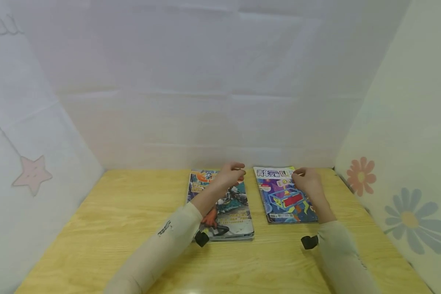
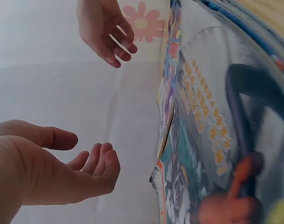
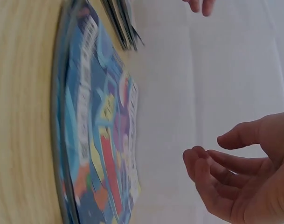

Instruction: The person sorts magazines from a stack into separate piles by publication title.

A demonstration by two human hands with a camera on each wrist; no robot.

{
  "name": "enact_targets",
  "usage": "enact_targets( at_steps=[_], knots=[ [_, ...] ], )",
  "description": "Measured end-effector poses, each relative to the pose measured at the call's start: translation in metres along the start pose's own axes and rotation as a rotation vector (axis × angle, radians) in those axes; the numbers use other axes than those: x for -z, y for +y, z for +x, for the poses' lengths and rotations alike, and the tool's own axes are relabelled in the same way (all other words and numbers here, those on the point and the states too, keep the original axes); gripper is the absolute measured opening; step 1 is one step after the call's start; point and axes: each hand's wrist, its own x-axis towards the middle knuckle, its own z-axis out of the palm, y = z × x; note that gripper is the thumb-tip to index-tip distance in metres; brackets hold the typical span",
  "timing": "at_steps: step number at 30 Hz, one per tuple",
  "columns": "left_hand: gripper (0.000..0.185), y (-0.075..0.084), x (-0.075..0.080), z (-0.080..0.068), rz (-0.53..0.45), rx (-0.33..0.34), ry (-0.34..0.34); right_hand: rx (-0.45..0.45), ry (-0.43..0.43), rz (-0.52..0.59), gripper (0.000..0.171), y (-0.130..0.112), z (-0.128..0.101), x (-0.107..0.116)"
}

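Observation:
A stack of magazines [image 1: 239,222] with a grey and teal cover lies on the left, its layered edges visible in the left wrist view. To its right is a second magazine pile [image 1: 275,204], topped by a purple and blue cover with a red shape. My left hand [image 1: 229,176] hovers over the far part of the left stack, fingers loosely bent, holding nothing. Over the far right part of the purple pile hangs my right hand [image 1: 310,183], also with bent fingers and nothing in it. Both wrist views show a gap between each hand and the covers.
Under the magazines is a yellow wood-grain table [image 1: 139,212]. A pale cloth wall [image 1: 213,102] stands at its far edge. Side cloths carry a pink star [image 1: 32,174] on the left and a blue flower [image 1: 411,220] on the right.

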Motion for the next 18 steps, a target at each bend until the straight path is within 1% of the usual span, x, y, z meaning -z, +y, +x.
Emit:
enact_targets(
  at_steps=[3, 6, 10, 12, 14, 15, 18],
  knots=[
    [0.039, -0.005, 0.006, -0.010, 0.045, -0.019, 0.031, 0.053, -0.008, 0.003, 0.036, -0.007, -0.002, -0.015],
    [0.038, -0.011, 0.014, -0.020, 0.063, -0.015, 0.058, 0.077, -0.028, 0.000, 0.034, -0.012, -0.005, -0.030],
    [0.036, -0.021, 0.026, -0.033, 0.089, -0.020, 0.073, 0.072, -0.047, -0.037, 0.033, -0.014, -0.009, -0.048],
    [0.036, -0.027, 0.033, -0.040, 0.137, -0.032, 0.094, 0.072, -0.070, -0.049, 0.032, -0.014, -0.012, -0.055],
    [0.036, -0.031, 0.041, -0.046, 0.171, -0.053, 0.124, 0.066, -0.104, -0.024, 0.032, -0.015, -0.015, -0.062],
    [0.036, -0.033, 0.046, -0.049, 0.194, -0.062, 0.144, 0.060, -0.131, 0.000, 0.031, -0.016, -0.016, -0.065],
    [0.037, -0.036, 0.062, -0.056, 0.242, -0.080, 0.193, 0.053, -0.210, 0.023, 0.031, -0.019, -0.021, -0.074]
  ],
)
